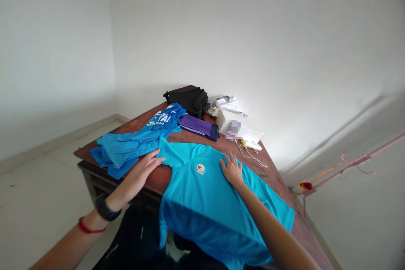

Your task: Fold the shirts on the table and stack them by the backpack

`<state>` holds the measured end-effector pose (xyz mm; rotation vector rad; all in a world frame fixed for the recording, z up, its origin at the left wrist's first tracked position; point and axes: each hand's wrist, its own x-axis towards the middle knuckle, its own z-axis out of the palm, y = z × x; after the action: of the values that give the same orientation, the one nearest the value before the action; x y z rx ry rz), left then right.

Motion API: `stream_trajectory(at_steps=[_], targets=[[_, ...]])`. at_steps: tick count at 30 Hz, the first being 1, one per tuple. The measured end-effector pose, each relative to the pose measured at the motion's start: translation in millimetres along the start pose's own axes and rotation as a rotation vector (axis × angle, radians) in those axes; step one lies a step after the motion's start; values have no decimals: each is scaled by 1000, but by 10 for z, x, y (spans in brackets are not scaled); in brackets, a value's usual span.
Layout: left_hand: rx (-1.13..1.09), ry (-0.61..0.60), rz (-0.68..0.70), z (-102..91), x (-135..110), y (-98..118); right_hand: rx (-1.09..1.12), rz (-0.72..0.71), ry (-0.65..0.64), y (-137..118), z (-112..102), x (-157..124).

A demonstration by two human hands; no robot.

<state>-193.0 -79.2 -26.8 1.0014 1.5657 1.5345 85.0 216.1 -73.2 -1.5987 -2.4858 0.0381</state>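
A turquoise T-shirt with a small round badge on its chest lies spread over the wooden table, its lower part hanging off the near edge. My left hand reaches the end of the shirt's left-hand sleeve, fingers stretched out. On the upper chest, near the collar, my right hand rests flat with its fingers spread. Neither hand grips the cloth. Just beyond my left hand is a heap of blue shirts, the farther one bearing white print.
Folded purple cloth lies behind the T-shirt. At the back are a black bag, a white box, white cloth and a white cable. A pink metal rack stands right of the wooden table.
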Motion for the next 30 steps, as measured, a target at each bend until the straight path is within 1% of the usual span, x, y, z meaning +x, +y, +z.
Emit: stream_trajectory(at_steps=[1, 2, 4, 6, 8, 9, 10, 12, 14, 16, 18, 21, 24, 26, 28, 30], targets=[[-107, 15, -69, -108, -221, -97, -19, -35, 17, -84, -49, -41], [-208, 5, -129, -185, -416, -207, -28, -85, 19, -190, -108, -84], [-402, -42, -188, -259, -704, -416, -6, -221, -22, -469, -238, -178], [-562, -106, -226, -262, -836, -528, 69, -407, -115, -813, -348, -292], [-682, -136, -262, -238, -829, -503, 144, -573, -204, -1167, -402, -430], [-728, -129, -279, -225, -787, -446, 149, -624, -249, -1327, -406, -507], [-766, -115, -292, -214, -728, -372, 134, -643, -302, -1466, -396, -588], [-813, -78, -311, -200, -583, -214, 75, -616, -425, -1658, -357, -745], [-798, -45, -302, -193, -425, -100, 51, -550, -522, -1735, -322, -875], [-731, 4, -274, -192, -256, -60, 63, -522, -578, -1724, -314, -964], [-663, 49, -277, -192, -67, -78, 82, -533, -595, -1676, -330, -1016], [-600, 75, -358, -188, 246, -128, 103, -532, -589, -1620, -360, -1051], [-578, 78, -426, -181, 533, -125, 108, -522, -586, -1610, -360, -1060], [-593, 56, -477, -174, 674, -96, 109, -519, -584, -1612, -348, -1063], [-591, -1, -542, -161, 764, -70, 114, -517, -584, -1612, -338, -1068], [-529, -66, -589, -141, 814, -68, 119, -515, -587, -1608, -336, -1074]])
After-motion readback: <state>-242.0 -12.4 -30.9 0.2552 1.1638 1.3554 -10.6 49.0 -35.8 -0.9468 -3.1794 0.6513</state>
